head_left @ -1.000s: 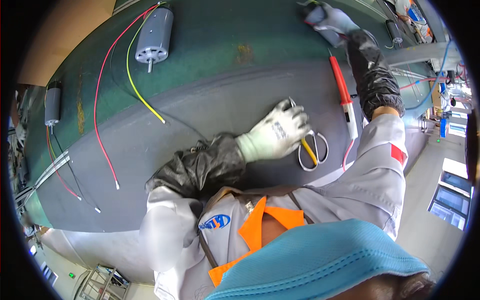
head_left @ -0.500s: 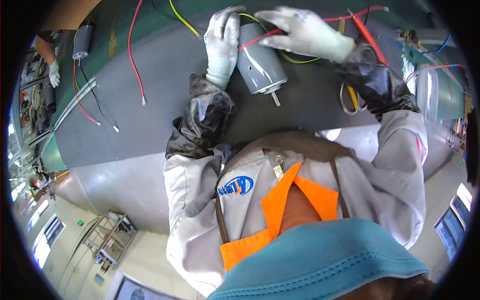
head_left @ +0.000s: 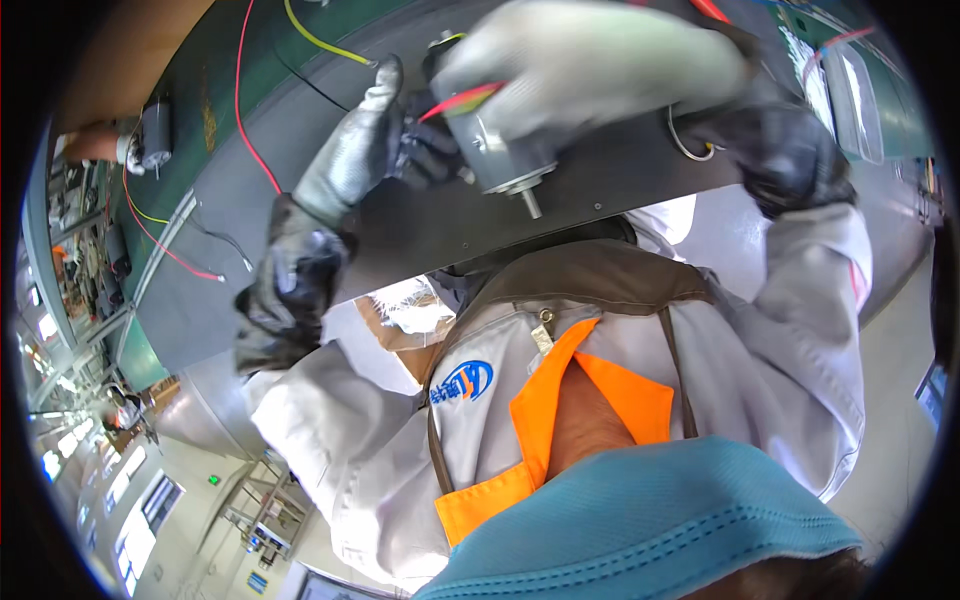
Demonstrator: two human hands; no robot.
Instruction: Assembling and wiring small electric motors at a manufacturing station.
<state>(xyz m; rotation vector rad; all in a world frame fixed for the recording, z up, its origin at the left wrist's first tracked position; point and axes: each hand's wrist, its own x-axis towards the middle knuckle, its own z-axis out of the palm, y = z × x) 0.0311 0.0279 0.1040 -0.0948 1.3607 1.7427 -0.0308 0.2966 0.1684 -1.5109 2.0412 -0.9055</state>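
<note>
A grey cylindrical motor [head_left: 490, 158] with a metal shaft sits tilted over the dark bench, its shaft end toward me. My right hand [head_left: 600, 65], in a white glove and smeared by motion, lies over the motor's far part and grips it, hiding much of its body. A red wire [head_left: 462, 103] crosses the motor under the right fingers. Left of the motor is my gloved left hand [head_left: 365, 150], thumb stretched up and away from the fingers. Those fingers are in shadow close to the motor's side; whether they touch it is unclear.
On the bench [head_left: 400, 245] to the left lie a red wire [head_left: 240, 100], a yellow-green wire [head_left: 325, 45] and a black wire [head_left: 305, 78]. Another person's gloved hand [head_left: 130, 152] is at a second motor [head_left: 156, 132] at far left. A metal loop handle [head_left: 685, 145] shows at right.
My left hand has come off the motor's side and moved left, its thumb spread. My right hand has swung left over the motor. The other person's hand has reached the second motor.
</note>
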